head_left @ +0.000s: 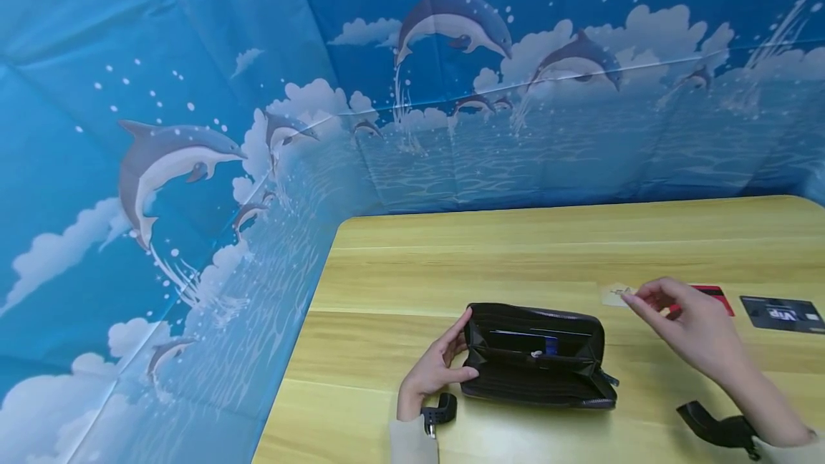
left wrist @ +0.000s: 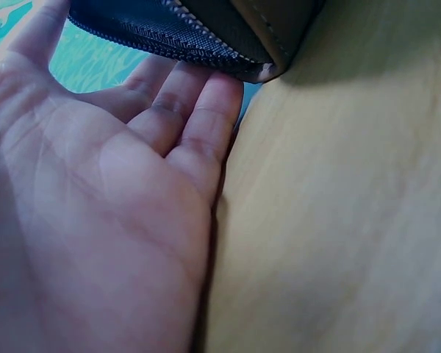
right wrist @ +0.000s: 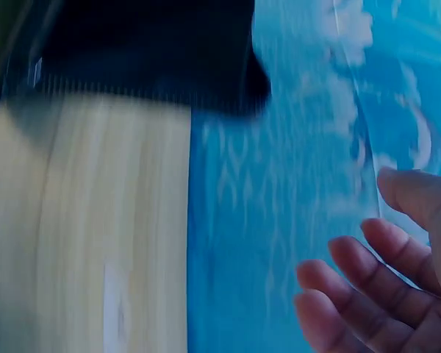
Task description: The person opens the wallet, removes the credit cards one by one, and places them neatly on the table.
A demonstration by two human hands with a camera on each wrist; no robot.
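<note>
A black zip-around wallet (head_left: 540, 391) lies spread wide on the table, its pockets facing up. Inside, a blue-marked item (head_left: 551, 346) pokes from a slot. My left hand (head_left: 433, 371) holds the wallet's left end, thumb at the near edge and fingers at the far edge. In the left wrist view, fingertips (left wrist: 219, 92) touch the zipped edge. To the wallet's right, my right hand (head_left: 692, 317) hovers with loosely bent fingers and nothing between them. A pale card (head_left: 612, 296) lies by its fingertips, and a red card (head_left: 715, 294) is partly hidden behind it.
A black card marked VIP (head_left: 783, 314) lies at the right of the wooden table (head_left: 387, 263). A blue dolphin-print sheet (head_left: 412, 156) hangs behind the table and along its left side. Each wrist wears a black camera strap.
</note>
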